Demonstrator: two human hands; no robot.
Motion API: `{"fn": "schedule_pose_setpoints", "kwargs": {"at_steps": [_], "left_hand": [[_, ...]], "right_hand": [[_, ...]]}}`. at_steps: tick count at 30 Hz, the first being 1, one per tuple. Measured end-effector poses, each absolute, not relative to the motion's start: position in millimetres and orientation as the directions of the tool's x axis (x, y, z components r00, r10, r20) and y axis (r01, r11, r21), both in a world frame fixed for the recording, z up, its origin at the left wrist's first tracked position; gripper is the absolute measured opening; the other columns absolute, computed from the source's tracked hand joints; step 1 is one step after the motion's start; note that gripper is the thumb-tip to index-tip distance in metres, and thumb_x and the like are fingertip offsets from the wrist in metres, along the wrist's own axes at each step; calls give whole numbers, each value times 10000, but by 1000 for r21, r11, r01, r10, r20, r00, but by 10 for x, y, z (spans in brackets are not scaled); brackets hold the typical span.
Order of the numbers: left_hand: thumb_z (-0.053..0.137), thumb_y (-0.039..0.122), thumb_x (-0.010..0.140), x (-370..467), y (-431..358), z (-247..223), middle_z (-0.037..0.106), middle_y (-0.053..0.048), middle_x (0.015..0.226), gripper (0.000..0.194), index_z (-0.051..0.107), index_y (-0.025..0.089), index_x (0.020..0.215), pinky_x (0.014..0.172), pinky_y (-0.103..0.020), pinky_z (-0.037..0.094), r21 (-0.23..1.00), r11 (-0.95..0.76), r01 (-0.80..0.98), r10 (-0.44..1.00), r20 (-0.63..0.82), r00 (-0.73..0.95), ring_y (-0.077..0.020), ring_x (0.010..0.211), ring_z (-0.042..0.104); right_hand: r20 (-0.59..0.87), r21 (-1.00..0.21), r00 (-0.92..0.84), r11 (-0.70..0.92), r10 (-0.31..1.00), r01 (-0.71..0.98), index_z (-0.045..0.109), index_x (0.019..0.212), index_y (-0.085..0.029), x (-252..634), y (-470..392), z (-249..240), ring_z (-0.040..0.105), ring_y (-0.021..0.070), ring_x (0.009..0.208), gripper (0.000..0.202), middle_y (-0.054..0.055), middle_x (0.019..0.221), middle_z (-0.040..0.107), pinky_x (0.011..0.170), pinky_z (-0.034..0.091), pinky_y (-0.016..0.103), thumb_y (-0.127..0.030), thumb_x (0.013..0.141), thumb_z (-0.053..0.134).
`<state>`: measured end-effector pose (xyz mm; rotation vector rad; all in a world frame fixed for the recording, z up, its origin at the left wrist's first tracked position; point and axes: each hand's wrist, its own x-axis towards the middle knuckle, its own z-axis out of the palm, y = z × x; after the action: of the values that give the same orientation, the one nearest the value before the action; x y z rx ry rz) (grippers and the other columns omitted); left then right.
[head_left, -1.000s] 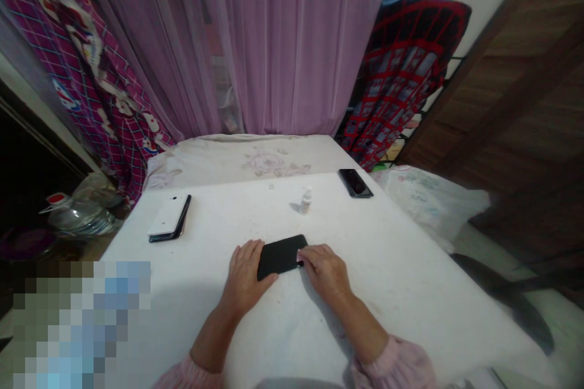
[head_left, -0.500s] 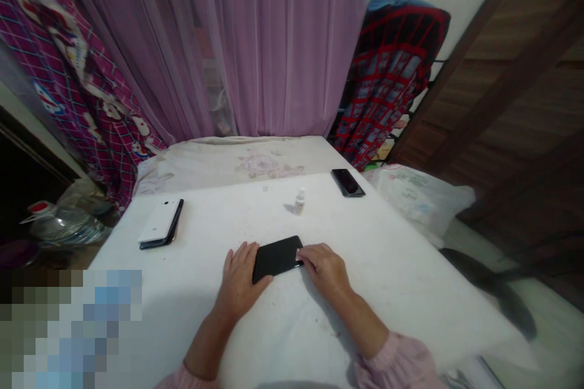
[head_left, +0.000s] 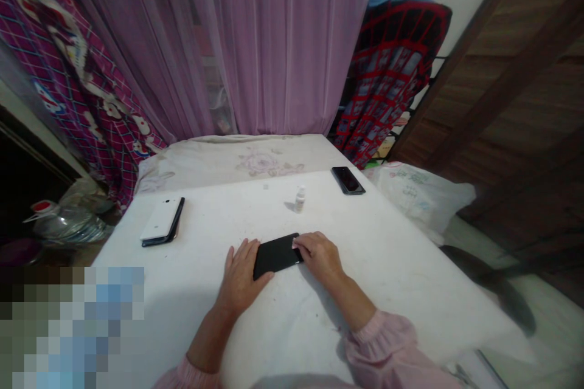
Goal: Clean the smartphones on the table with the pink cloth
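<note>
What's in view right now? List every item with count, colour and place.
Black device: one, black, flat between the hands
Scrap: one, pale, pinched in the right fingertips
Bottle: one, whitish, upright beyond the device
Left phone stack: at least two, white over dark, table's left
Right phone stack: apparently two, dark, far right
Table cover: one, white, beneath these
Curtains: count unclear, purple, behind
Patterned cloth: one, magenta, left
Checked cloth: one, red and black, right
Jug: one, clear, red cap, left floor
Bag: one, white, right
Left hand: one, bare, on device's left end
Right hand: one, bare, at its right end
</note>
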<state>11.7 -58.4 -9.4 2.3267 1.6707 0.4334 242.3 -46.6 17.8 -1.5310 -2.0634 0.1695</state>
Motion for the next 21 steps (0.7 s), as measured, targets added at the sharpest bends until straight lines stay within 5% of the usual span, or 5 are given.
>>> {"fn": "schedule_pose_setpoints", "kwargs": {"at_steps": [10, 17, 21], "left_hand": [[567, 409, 847, 127, -520, -1, 425, -136, 1487, 656, 363, 168, 1422, 1152, -577, 146, 357, -328, 875, 941, 45, 334, -318, 1420, 287], [537, 394, 852, 188, -355, 43, 368, -161, 1515, 681, 322, 150, 1451, 1147, -598, 126, 334, -298, 894, 952, 43, 302, -323, 1425, 273], [529, 417, 851, 223, -348, 49, 346, -148, 1528, 714, 304, 139, 1468, 1159, -579, 116, 328, -322, 888, 944, 41, 327, -311, 1437, 243]], "right_hand": [[354, -459, -146, 308, 924, 833, 731, 843, -253, 2418, -369, 175, 631, 176, 856, 235, 5, 910, 745, 801, 478, 284, -119, 845, 538], [348, -742, 198, 140, 917, 655, 730, 939, -214, 2415, -105, 25, 684, 184, 793, 260, 32, 890, 752, 718, 514, 281, -340, 878, 511], [404, -643, 141, 171, 904, 746, 727, 953, -226, 2362, -170, -7, 673, 195, 840, 222, 39, 922, 747, 760, 506, 303, -288, 876, 529]]}}
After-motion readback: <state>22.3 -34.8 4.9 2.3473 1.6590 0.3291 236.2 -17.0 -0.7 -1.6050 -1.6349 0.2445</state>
